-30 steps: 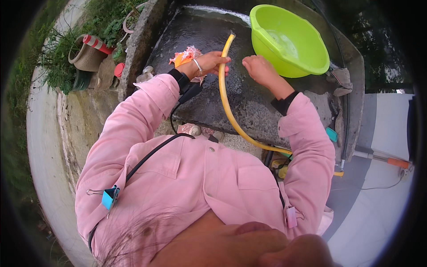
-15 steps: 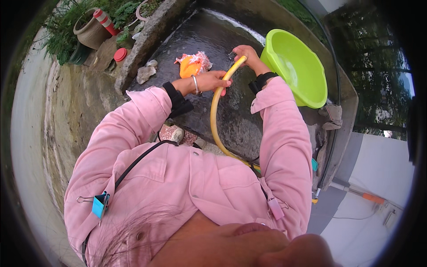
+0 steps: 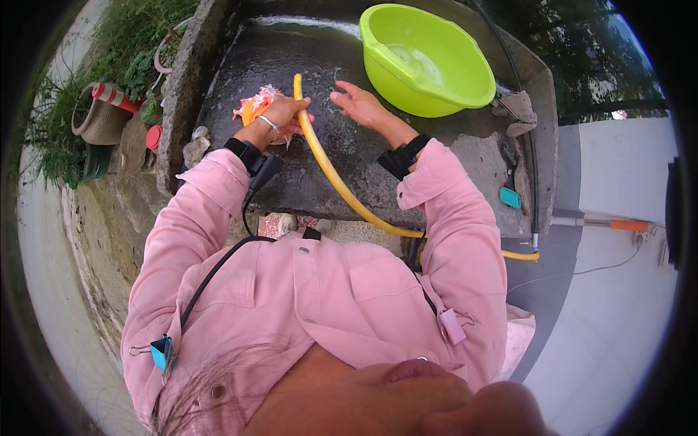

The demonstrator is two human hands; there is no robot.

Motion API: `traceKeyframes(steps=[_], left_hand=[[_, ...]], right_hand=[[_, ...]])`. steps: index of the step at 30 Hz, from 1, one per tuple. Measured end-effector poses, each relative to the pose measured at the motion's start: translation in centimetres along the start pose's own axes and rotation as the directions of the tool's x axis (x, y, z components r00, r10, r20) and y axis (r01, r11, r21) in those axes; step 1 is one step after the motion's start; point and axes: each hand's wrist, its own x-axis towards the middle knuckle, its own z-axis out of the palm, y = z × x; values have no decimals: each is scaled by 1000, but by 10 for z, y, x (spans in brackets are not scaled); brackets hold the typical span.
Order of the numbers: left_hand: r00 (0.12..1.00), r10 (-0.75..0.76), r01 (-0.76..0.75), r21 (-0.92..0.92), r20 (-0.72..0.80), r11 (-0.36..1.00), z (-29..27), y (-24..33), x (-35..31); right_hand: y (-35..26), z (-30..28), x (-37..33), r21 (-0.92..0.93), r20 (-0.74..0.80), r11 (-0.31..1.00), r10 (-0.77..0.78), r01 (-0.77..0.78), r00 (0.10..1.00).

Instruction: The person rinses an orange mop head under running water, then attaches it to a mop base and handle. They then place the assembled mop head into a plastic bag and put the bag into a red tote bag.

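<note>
My left hand point(image 3: 285, 112), a bracelet at its wrist, is closed round a yellow hose point(image 3: 329, 168) a little below its free end. The hose end points up and away, and the rest curves down to the right past my body. To the right of the hose, my right hand point(image 3: 363, 107) is held open with its fingers apart and nothing in it. Bright water droplets show between the hose end and this hand. Just behind my left hand lies an orange item point(image 3: 251, 110) with a white and pink frilly edge, partly hidden by the hand.
A lime-green basin point(image 3: 465, 76) with suds inside stands at the back right of the wet concrete sink point(image 3: 182, 80). A grey cloth point(image 3: 518, 110) hangs over the right side, near a teal soap dish point(image 3: 510, 197). Stones point(image 3: 196, 147) lie at the left wall; potted plants stand beyond.
The hose end has swung left, away from my right hand, with my left hand still on it. My right hand has opened and spread. The whole view has shifted.
</note>
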Motion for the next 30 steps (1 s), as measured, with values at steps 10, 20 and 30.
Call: traceKeyframes(steps=[10,20,30], left_hand=[[915,367,-348,-132,169,928,79,151,59],[903,172,-272,214,394,938,159,213,116],[918,276,-395,578,285,715,119,151,62]], right_hand=[[63,-45,-275,540,111,816,172,-205,979],[71,-50,-364,-139,-765,896,174,-422,620],[73,-144,-309,-212,-765,925,43,-314,643]])
